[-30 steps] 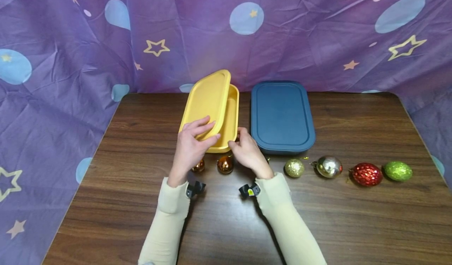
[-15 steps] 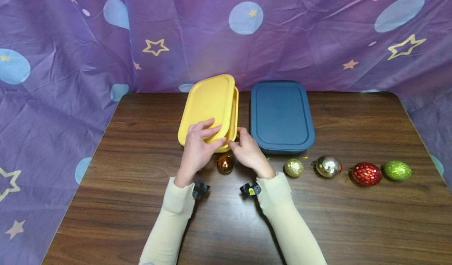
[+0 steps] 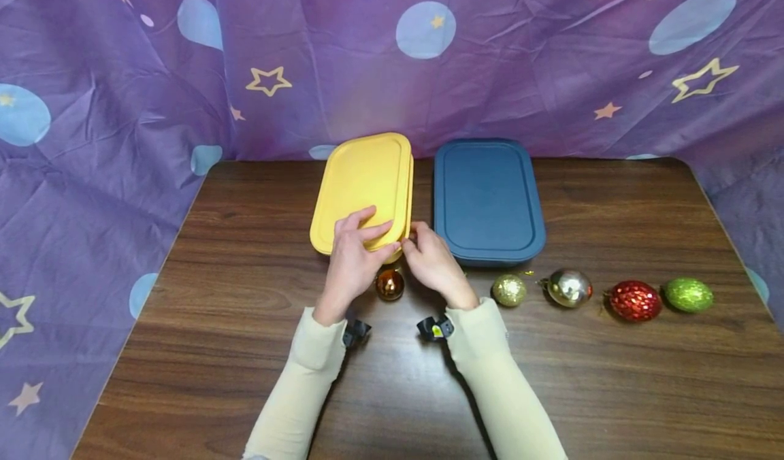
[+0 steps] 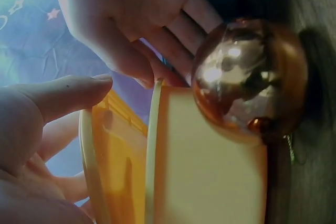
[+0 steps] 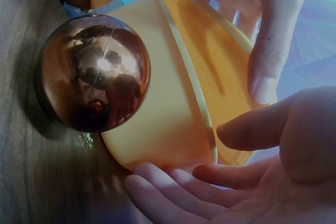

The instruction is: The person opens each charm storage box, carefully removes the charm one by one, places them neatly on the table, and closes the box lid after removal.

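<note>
Yellow lid [image 3: 361,188] askew on box [image 3: 407,201]

On the wooden bench [image 3: 612,378] we saw a dark blue container [image 3: 488,201] with its lid on. Near its front edge, four ornaments lay in a row toward the right: a gold glitter one [image 3: 510,290], a shiny silver-gold one [image 3: 570,288], a red one [image 3: 636,301] and a green glitter one [image 3: 689,294]. A purple cloth [image 3: 153,72] with stars and pale circles hung behind the bench.
</note>
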Demonstrator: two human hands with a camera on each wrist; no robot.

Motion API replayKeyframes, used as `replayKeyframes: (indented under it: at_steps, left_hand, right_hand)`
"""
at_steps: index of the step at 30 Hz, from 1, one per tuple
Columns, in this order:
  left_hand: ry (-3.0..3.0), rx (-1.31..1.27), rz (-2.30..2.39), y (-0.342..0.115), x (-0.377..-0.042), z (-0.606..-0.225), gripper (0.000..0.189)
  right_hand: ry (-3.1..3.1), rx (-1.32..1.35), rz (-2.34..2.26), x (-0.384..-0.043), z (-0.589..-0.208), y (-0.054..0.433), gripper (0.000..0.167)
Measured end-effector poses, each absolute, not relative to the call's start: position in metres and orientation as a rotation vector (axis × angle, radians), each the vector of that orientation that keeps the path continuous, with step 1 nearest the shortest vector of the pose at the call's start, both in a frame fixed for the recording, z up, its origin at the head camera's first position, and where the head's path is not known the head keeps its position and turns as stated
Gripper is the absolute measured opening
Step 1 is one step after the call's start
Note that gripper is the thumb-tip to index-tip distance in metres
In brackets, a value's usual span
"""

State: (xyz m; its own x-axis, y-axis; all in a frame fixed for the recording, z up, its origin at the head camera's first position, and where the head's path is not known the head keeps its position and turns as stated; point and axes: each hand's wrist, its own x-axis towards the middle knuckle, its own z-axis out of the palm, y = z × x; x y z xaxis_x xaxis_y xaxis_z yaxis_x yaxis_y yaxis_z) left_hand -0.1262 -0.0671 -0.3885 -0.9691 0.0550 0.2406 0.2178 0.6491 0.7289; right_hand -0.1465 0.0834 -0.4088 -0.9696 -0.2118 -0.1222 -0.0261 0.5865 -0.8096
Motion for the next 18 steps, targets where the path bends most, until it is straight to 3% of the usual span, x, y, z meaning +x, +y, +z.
replayKeyframes:
  at_steps: [18]
  left_hand:
    - [-2.788, -0.224, -1.144, -0.0606, -0.1267, -0.3967, 0.036]
  right_hand:
    - [2.625, -0.168, -1.341, -0.1438, -0.4008, 0.0866, 0.038]
